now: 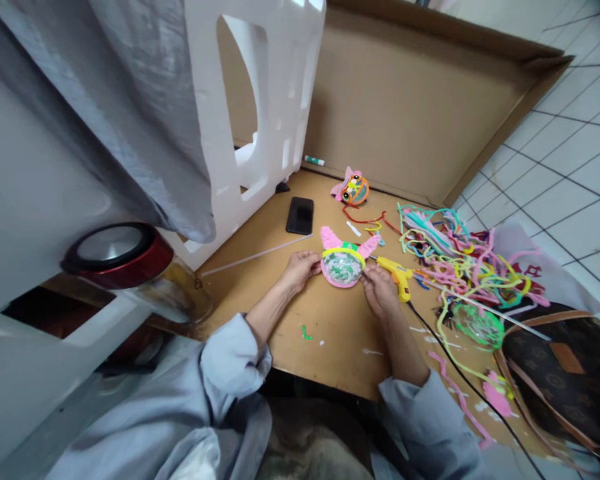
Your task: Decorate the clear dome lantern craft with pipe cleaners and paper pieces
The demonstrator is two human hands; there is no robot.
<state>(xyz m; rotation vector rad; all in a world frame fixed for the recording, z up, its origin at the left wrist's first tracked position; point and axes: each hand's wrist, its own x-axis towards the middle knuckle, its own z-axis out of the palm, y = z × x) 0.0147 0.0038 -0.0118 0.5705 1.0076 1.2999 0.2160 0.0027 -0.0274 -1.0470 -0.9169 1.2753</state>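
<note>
Between my two hands is a round, clear craft lantern [342,269] with a yellow and pink pipe-cleaner rim, green and white filling and two pink ears. My left hand [303,269] pinches its left edge. Fingers of my right hand [379,287] are closed on its right edge. Just beyond my right hand lies a yellow hot glue gun [396,272], its black cord running toward the front right. Farther back sits a similar finished craft piece [355,189] with an orange rim, eyes and pink ears.
A pile of coloured pipe cleaners [473,257] lies at right, beside a green round craft piece [480,325] and a brown handbag [565,373]. A black phone [300,216] and a glue stick [314,161] lie farther back. A glass jug [170,293] stands left; cardboard walls the back.
</note>
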